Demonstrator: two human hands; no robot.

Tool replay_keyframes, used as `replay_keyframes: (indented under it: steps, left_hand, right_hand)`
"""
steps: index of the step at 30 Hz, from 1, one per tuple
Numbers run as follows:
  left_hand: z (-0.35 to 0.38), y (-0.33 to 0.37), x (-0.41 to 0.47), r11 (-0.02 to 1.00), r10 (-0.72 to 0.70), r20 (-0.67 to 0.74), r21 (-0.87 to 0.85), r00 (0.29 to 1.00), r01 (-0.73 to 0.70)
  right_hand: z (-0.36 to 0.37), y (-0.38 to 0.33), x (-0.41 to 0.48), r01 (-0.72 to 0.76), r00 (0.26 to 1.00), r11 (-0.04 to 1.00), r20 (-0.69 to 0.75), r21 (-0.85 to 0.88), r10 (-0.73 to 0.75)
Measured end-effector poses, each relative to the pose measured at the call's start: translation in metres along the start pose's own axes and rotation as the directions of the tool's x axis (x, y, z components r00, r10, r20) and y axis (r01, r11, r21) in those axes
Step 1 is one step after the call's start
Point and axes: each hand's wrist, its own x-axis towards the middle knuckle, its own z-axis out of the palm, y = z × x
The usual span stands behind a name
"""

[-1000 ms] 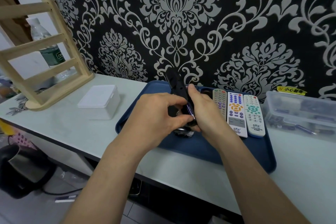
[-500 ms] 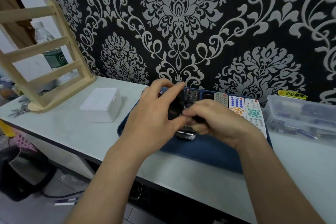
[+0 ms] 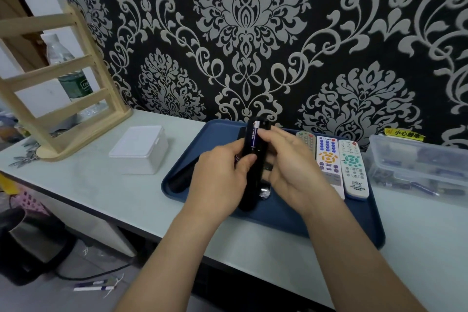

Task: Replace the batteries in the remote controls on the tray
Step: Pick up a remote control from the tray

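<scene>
Above the tabletop's [image 3: 114, 185] blue tray [image 3: 278, 220], the left hand [image 3: 217, 180] grips a black remote [image 3: 249, 195]; relaxed fingers of the right hand [image 3: 291, 167] press its battery [image 3: 252, 138].

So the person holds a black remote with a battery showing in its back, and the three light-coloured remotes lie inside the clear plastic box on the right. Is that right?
Not quite: in the head view the three light-coloured remotes lie on the blue tray, beside the clear plastic box, not inside it. The left hand does hold the black remote, battery showing.
</scene>
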Motion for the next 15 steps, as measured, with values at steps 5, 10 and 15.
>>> replay_keyframes:
  steps: [5, 10, 15]
  left_hand:
    - [-0.002, -0.003, -0.001, 0.999, -0.014, 0.022, 0.030, 1.000, 0.013]
    - [-0.011, 0.001, 0.007, 0.919, -0.187, -0.104, -0.369, 0.977, 0.136]
    - [-0.014, 0.010, 0.006, 0.643, -0.406, 0.016, -0.705, 0.914, 0.298]
  right_hand:
    - [-0.002, 0.008, 0.002, 0.007, 1.000, 0.999, 0.005, -0.040, -0.007]
    - [-0.001, 0.012, 0.002, 0.101, 0.994, 0.986, -0.018, -0.136, -0.104]
    - [0.007, 0.019, 0.000, 0.139, 0.990, 0.976, 0.016, -0.165, -0.138]
